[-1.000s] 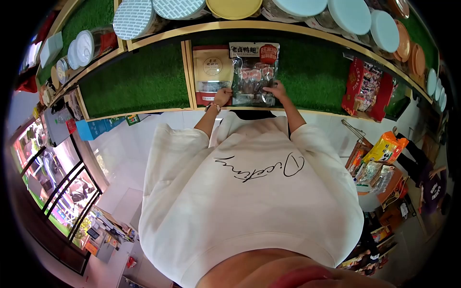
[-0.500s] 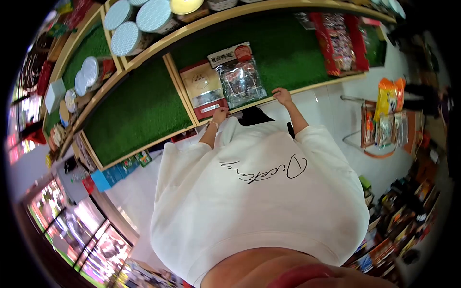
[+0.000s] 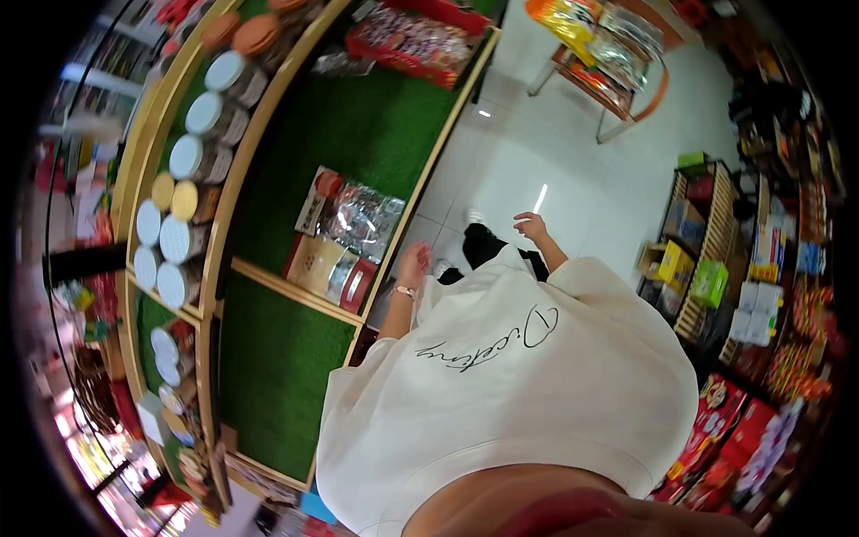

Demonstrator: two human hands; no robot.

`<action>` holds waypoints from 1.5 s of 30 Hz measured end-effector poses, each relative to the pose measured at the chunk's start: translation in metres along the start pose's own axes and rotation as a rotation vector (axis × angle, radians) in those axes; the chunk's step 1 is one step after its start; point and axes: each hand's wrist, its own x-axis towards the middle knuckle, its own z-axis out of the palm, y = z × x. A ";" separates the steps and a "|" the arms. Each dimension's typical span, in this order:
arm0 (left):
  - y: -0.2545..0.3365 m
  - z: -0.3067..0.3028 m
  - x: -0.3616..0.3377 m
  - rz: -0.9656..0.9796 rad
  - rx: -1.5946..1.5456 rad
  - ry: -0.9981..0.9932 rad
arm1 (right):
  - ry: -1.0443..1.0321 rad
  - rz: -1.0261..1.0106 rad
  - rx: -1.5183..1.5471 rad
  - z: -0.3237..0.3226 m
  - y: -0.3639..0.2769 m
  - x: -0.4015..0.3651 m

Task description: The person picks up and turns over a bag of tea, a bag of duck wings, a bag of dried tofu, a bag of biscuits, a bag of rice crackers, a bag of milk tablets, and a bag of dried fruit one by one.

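Note:
A clear snack bag with a white and red label [image 3: 353, 215] lies on the green turf shelf [image 3: 358, 134]. Beside it sits a tan and red pouch [image 3: 327, 267]. My left hand [image 3: 413, 266] hangs just off the shelf's wooden front edge, close to the pouch, fingers loosely together and holding nothing. My right hand [image 3: 531, 225] is out over the white floor, away from the shelf, fingers spread and empty. My white sweatshirt fills the lower middle of the view.
Round lidded tins [image 3: 183, 201] line the upper shelf at left. Red snack packs [image 3: 407, 40] lie farther along the turf. A wire rack with yellow bags [image 3: 599, 45] stands on the tiled floor. Shelving with boxed goods [image 3: 716, 259] is on the right.
Both hands have come off the clear bag and the shelf edge. The view has swung round to the right, so the shelf now runs along the left and the floor shows.

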 end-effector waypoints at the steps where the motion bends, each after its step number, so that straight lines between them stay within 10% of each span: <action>1: -0.001 0.016 0.005 -0.005 0.066 -0.044 | 0.040 -0.041 0.026 -0.008 0.011 -0.002; 7: -0.010 0.097 0.061 -0.158 0.170 -0.102 | 0.164 -0.233 0.349 -0.064 0.046 0.001; 20: -0.073 0.416 0.159 -0.295 0.374 -0.321 | 0.553 0.010 0.552 -0.304 0.160 0.030; 37: -0.014 0.529 0.340 -0.330 0.399 0.015 | 0.508 0.173 0.725 -0.434 0.098 0.168; 45: 0.062 0.640 0.455 -0.114 0.887 0.058 | 0.569 0.250 0.608 -0.538 0.016 0.280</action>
